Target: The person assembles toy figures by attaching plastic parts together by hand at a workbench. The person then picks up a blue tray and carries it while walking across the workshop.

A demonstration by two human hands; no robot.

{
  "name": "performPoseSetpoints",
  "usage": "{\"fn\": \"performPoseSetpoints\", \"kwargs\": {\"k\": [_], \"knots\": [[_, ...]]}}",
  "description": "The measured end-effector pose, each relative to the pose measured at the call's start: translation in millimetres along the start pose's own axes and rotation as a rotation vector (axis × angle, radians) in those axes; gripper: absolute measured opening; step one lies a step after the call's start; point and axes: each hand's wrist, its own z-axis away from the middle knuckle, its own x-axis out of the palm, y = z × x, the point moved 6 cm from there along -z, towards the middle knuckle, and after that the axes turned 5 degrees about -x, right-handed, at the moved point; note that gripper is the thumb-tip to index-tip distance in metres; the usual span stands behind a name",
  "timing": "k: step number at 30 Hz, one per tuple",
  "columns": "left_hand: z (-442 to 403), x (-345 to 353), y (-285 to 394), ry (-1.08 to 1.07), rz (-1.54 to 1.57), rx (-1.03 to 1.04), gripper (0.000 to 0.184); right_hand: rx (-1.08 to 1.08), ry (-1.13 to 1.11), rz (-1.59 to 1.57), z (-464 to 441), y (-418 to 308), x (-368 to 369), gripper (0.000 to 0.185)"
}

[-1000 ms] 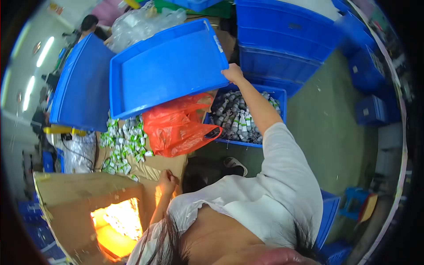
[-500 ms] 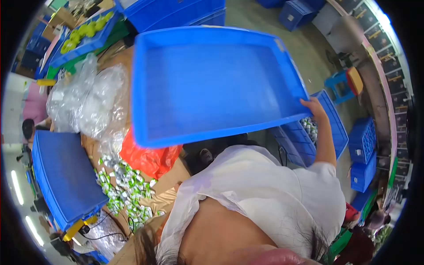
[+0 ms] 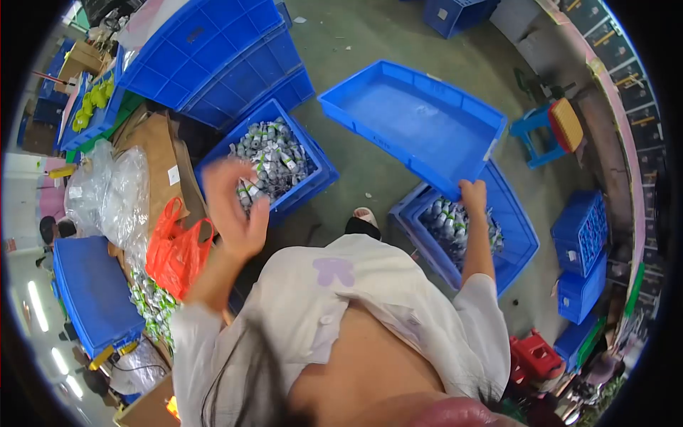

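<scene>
A shallow blue tray [image 3: 409, 114] hangs tilted in front of me, with my right hand [image 3: 473, 193] closed on its near corner. Beneath that hand, a blue crate [image 3: 523, 238] on the floor holds small grey pieces with white and green labels [image 3: 448, 224]. My left hand [image 3: 238, 210] is raised, somewhat blurred, its thumb apart from its curved fingers and nothing in it. It partly covers the near side of another blue crate [image 3: 324, 174], filled with similar labelled pieces [image 3: 274, 160]. I cannot tell whether it touches any of them.
Tall blue crates [image 3: 235, 57] stand stacked at the upper left. On the worktable to my left are a red plastic bag [image 3: 178, 249], clear plastic wrap [image 3: 124, 192] and more green-labelled pieces [image 3: 153, 306]. A stool [image 3: 548, 132] and blue bins [image 3: 580, 235] line the right.
The tray has moved away from me and to the right, lower over the floor. My left hand has come into clear view, empty. The crate of pieces at the left is now uncovered.
</scene>
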Motion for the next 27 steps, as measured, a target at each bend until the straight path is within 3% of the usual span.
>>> {"fn": "performPoseSetpoints", "kwargs": {"k": [1,2,3,6,10,11,12,13,14,15,16,18,20,22,27], "knots": [[-71.0,6.0,45.2,-0.015,0.076,0.26,0.042,-0.021,0.082,0.014,-21.5,15.4,7.6,0.041],[-117.6,13.3,77.2,0.319,0.49,0.516,0.048,-0.038,0.169,0.027,-41.5,39.3,24.4,0.04],[-164.4,16.2,115.0,0.116,0.462,0.84,0.074,0.015,0.104,-0.102,-59.0,58.2,39.0,0.038],[-193.8,44.6,111.9,0.095,0.446,0.818,0.074,-0.01,-0.037,-0.377,-64.3,68.6,50.4,0.028],[-288.6,62.9,109.0,0.175,0.444,1.051,0.072,-0.104,0.111,-0.225,-95.6,106.6,59.9,0.021],[-313.1,56.9,110.7,0.2,0.427,1.105,0.072,-0.041,-0.11,-0.292,-91.3,100.2,63.0,0.022],[-334.5,48.4,116.2,0.29,0.401,1.173,0.072,0.031,-0.121,-0.248,-83.5,74.6,42.6,0.029],[-353.1,37.0,124.3,0.38,0.374,1.242,0.072,-0.17,0.25,-0.101,-86.8,66.2,26.7,0.029],[-368.0,24.8,130.7,0.467,0.342,1.307,0.071,-0.024,-0.039,-0.074,-84.9,33.8,10.7,0.046],[-379.8,14.4,134.3,0.549,0.312,1.364,0.071,-0.137,0.138,0.011,-101.4,32.0,8.7,0.045],[-389.1,7.0,134.3,0.605,0.286,1.413,0.071,-0.14,0.022,-0.216,-125.2,33.9,13.4,0.034],[-402.4,4.9,116.6,0.633,0.273,1.406,0.07,-0.117,0.11,-0.152,-153.9,34.9,15.7,0.022],[-417.4,12.3,88.4,0.589,0.262,1.338,0.069,-0.18,0.357,-0.223,-218.7,71.9,39.7,0.018],[-441.4,26.1,57.8,0.544,0.303,1.235,0.069,0.019,0.127,-0.243,-185.4,-27.8,-1.5,0.02],[-518.9,36.4,-24.8,0.615,0.36,1.127,0.067,0.055,0.185,-0.113,-288.2,-74.7,-8.7,0.022]]}}
